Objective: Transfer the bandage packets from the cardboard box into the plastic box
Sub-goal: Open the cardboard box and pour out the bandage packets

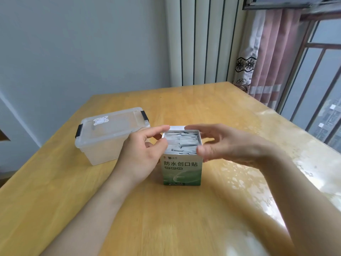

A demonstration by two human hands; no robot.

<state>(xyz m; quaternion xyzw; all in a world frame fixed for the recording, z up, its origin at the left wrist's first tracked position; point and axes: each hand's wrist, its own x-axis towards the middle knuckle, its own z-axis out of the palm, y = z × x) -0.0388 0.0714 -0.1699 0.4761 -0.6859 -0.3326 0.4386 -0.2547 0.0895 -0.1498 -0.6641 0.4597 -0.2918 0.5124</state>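
Toward the middle of the desk (166, 218), a little nearer its front edge, the cardboard box (181, 169) is standing upright with its top open. The bandage packets (181, 143) are sitting inside it on edge, filling it to the rim. The left hand (142, 154) is curling round the box's upper left wall, thumb at the rim, and appears to be gripping it lightly. The right hand (227, 145) is touching the near right corner with its thumb while its fingers are spreading loose and nearly straight over the far rim, clasping nothing.

The plastic box (103, 145) is sitting apart from it toward the desk's left edge, and its lid (114, 124) is lying closed under its black latches (79, 133), so it is probably needing opening first.

The packets are looking thin, light and flexible, likely slick paper. Because they are wedged tightly, pinching a small bundle by its top edges is probably going to work better than picking out single ones. Steadying the light cardboard box with the other hand should be stopping it from lifting.

Counting: one cardboard box, one plastic box, two latches, one sticker (100, 120) on the lid. The packets are too many and too tightly crowded to count.
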